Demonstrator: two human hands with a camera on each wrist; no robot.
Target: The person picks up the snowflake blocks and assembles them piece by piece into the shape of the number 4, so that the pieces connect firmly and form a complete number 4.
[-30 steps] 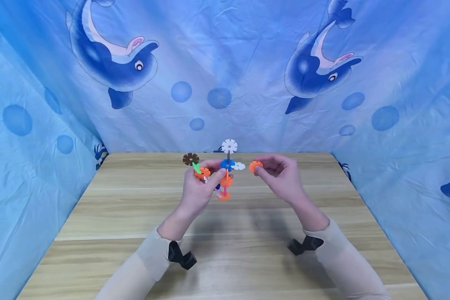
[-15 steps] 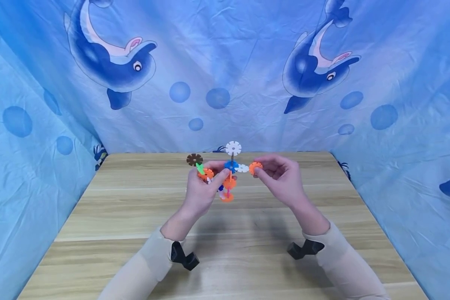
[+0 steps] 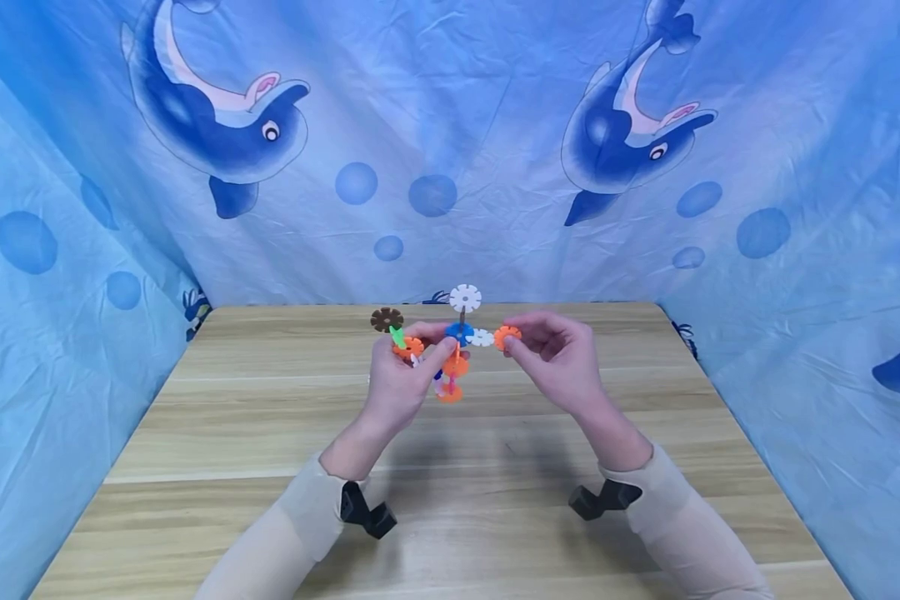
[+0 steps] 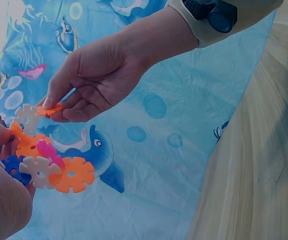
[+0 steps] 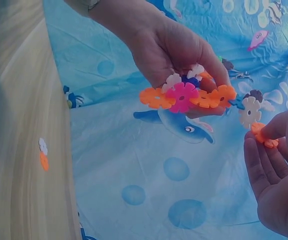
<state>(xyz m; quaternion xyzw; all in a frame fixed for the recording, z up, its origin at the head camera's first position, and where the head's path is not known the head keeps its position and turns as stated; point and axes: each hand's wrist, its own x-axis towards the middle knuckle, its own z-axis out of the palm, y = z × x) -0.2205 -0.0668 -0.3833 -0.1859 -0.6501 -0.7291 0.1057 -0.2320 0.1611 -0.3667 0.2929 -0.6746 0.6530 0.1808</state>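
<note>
My left hand (image 3: 401, 379) holds a built-up piece of notched plastic snowflake discs above the table, thumb by the blue disc (image 3: 460, 335). A white disc (image 3: 465, 298) stands out at its top, and a brown disc (image 3: 386, 319) to the left. Orange discs, a pink disc (image 5: 182, 97) and a dark blue disc (image 4: 17, 170) hang lower. My right hand (image 3: 562, 362) pinches a loose-edged orange disc (image 3: 507, 337) between thumb and fingers. Its edge meets the white side disc (image 3: 482, 337); whether their slots interlock I cannot tell. The left fingers hide part of the build.
On the wooden table (image 3: 495, 517), a white disc (image 5: 43, 145) and an orange disc (image 5: 44, 161) lie close together in the right wrist view. Blue dolphin-printed cloth (image 3: 435, 125) hangs behind the table and along both sides.
The gap between the orange disc and the white side disc has closed as the left hand's build shifted right. Both hands keep their hold; the head view has shifted slightly.
</note>
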